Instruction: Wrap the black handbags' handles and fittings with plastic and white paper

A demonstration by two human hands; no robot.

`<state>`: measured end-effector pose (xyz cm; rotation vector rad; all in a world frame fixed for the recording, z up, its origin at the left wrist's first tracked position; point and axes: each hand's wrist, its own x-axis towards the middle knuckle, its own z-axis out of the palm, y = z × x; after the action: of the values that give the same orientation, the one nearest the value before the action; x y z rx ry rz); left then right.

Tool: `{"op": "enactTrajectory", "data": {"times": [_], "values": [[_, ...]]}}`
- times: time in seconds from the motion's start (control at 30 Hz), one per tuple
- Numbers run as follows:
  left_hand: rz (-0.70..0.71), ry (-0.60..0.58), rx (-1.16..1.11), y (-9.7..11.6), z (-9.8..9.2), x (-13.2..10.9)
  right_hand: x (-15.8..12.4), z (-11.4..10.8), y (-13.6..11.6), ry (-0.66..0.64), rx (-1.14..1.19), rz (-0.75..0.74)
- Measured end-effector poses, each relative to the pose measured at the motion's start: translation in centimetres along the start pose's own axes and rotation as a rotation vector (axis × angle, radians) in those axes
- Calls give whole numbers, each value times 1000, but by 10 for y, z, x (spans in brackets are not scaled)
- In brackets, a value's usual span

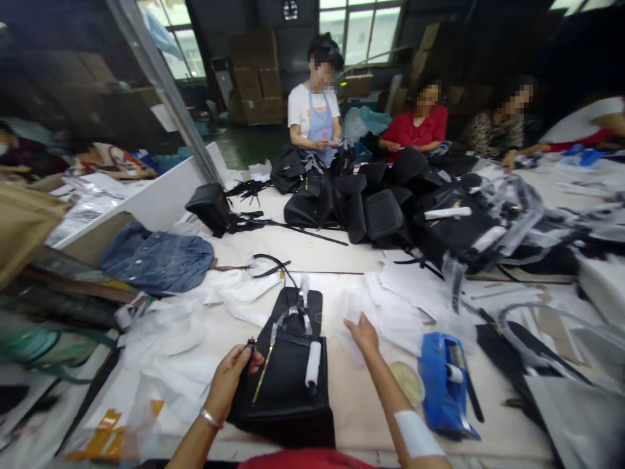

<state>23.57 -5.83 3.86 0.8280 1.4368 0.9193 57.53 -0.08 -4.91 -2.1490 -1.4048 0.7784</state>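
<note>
A black backpack (288,371) lies in front of me, with a gold zip (263,371) on its front and a white-wrapped piece (313,366) at its right side. At its left edge my left hand (233,368) pinches a small black strap end (251,344); the exact part is partly hidden by my fingers. To the right of the backpack, my right hand (365,335) reaches over thin translucent wrapping (347,306), fingers apart. It touches or hovers just above that wrapping; I cannot tell which. The backpack's carry loop (294,312) has clear plastic around it.
A blue tape dispenser (442,384) and a tape roll (407,383) are right of my forearm. Blue denim clothing (156,257) lies left. Several black bags (381,215) are piled across the table. Co-workers sit or stand behind, including a person in a blue apron (319,114).
</note>
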Motion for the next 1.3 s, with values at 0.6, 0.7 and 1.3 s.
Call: {"op": "enactTrajectory", "data": {"times": [0.6,0.7,1.3], "values": [[594,42,477,8,-42,32,-109,134,-165,-655,1002,84],[603,42,482,8,-52,39,-125,140,-172,-709,1016,141],[-59,-495,-443,-26,-84,44,-142,137,-185,-670,868,22]]}}
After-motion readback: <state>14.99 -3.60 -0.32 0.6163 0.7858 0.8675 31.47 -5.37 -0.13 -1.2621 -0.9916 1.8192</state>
